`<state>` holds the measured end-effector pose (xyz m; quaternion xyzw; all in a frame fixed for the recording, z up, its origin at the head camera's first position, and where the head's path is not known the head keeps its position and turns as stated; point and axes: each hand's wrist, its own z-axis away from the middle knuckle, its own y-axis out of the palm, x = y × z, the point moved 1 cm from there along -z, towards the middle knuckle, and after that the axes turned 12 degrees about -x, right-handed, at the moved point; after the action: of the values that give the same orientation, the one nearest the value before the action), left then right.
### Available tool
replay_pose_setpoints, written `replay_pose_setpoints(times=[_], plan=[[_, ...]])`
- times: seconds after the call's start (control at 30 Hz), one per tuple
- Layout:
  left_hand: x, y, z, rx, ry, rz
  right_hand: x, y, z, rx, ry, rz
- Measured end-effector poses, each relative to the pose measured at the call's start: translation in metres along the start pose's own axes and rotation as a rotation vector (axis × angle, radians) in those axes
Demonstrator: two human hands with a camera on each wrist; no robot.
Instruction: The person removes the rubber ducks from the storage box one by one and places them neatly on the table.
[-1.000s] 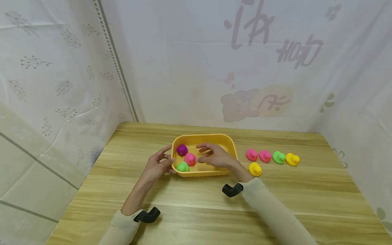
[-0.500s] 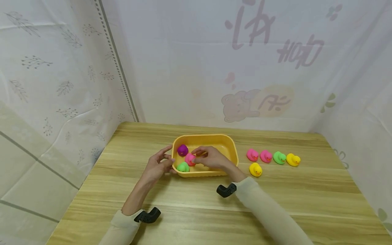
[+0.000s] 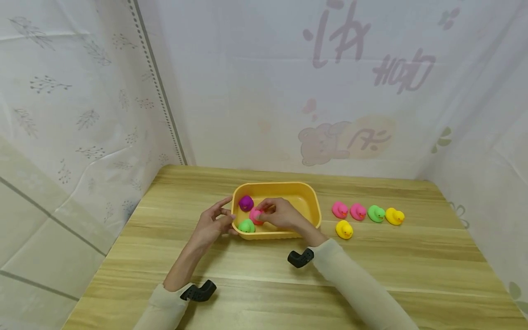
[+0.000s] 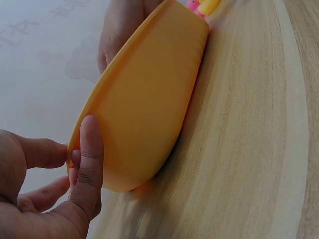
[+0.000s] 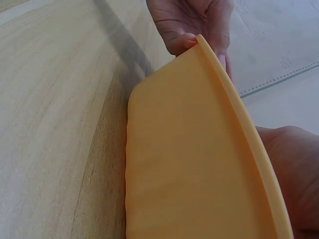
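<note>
A yellow plastic basin [image 3: 303, 197] stands on the wooden table. My left hand [image 3: 211, 224] holds its left end, and in the left wrist view the thumb [image 4: 90, 154] lies along the outer wall near the rim. Inside the basin my right hand [image 3: 282, 214] pinches a pink rubber duck [image 3: 254, 217], which its fingers partly cover. A purple duck [image 3: 246, 203] sits behind the pink one at the left end, and a green duck [image 3: 246, 226] is at the front left corner. The basin's wall hides the right fingertips in the right wrist view.
Right of the basin, a row on the table [image 3: 371, 275] has two pink ducks [image 3: 340, 210], a green duck [image 3: 376, 213] and a yellow duck [image 3: 394, 216]. Another yellow duck [image 3: 344, 229] sits in front of the row. A patterned curtain [image 3: 247, 114] hangs behind the table.
My right hand has moved left inside the basin, and its fingers have closed on the pink duck. The left hand stays at the basin's left end.
</note>
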<state>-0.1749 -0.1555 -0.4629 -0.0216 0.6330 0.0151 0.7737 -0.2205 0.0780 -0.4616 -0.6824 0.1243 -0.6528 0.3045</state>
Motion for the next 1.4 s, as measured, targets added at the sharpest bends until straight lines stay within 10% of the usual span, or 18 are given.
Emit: replay_pose_setpoints(times=[1.4], plan=[[0.000, 0.000, 0.001, 0.006, 0.008, 0.012, 0.002, -0.036, 0.032, -0.086, 0.050, -0.142]])
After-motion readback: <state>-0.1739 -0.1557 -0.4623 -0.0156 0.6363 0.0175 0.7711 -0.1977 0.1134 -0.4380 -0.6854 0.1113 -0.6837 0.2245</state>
